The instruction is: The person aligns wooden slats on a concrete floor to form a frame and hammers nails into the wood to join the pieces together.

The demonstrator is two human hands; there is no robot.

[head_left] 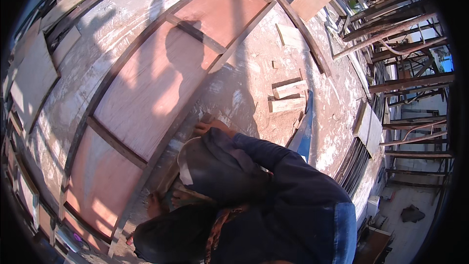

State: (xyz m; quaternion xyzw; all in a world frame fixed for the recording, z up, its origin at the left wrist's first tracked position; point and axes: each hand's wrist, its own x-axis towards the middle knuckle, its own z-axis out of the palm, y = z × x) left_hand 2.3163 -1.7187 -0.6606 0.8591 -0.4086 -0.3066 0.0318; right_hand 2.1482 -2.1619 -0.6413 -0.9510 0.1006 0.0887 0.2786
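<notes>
A long wooden frame (188, 92) with crossbars lies on the ground, reddish plywood panels (132, 127) inside it. My right arm, in a dark sleeve, reaches in from the lower right. At its end, my right hand (216, 126) is low beside the frame's near rail, fingers bent and close together; what they hold, if anything, is too small to make out. My left hand does not show distinctly. A large dark rounded shape (222, 171), sunlit along its left edge, covers the area below. Bare feet (155, 206) show beside a wooden piece (168, 176) on the ground.
Two short wood blocks (288, 97) lie to the right, near a blue-bladed handsaw (304, 127). Farther back are a loose batten (300, 32) and a pale offcut (291, 35). Plywood sheets (34, 83) line the left; timber racks (410, 83) stand at right.
</notes>
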